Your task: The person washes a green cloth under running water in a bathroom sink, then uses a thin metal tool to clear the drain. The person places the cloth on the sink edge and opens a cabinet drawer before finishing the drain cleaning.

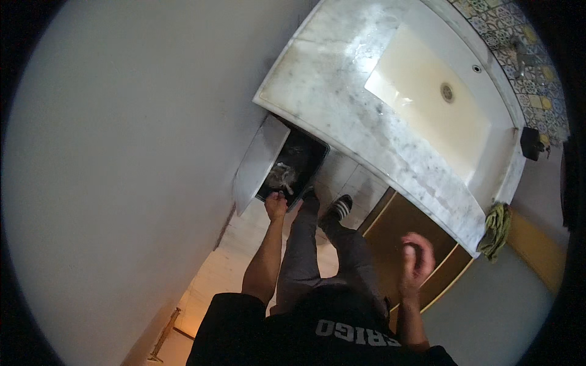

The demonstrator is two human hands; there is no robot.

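My left hand [276,206] reaches down to the near rim of a black bin [312,152] beside the left wall. Its fingers are drawn together, and what they hold, if anything, is too small to tell. Inside the bin lies pale crumpled waste [282,175]. A light grey panel [261,160], like a lid or door, stands tilted along the bin's left side. My right hand [417,262] is raised to the right of my legs, a little blurred. Its fingers curve loosely apart from the thumb, with nothing seen in them.
A marble counter [317,67] with a wide cream-white basin [421,104] spans the upper right. Brown drawers [406,235] sit below it. A green cloth [495,232] hangs at the counter's right corner. A black dispenser-like object [530,144] stands by the tiled wall [506,30].
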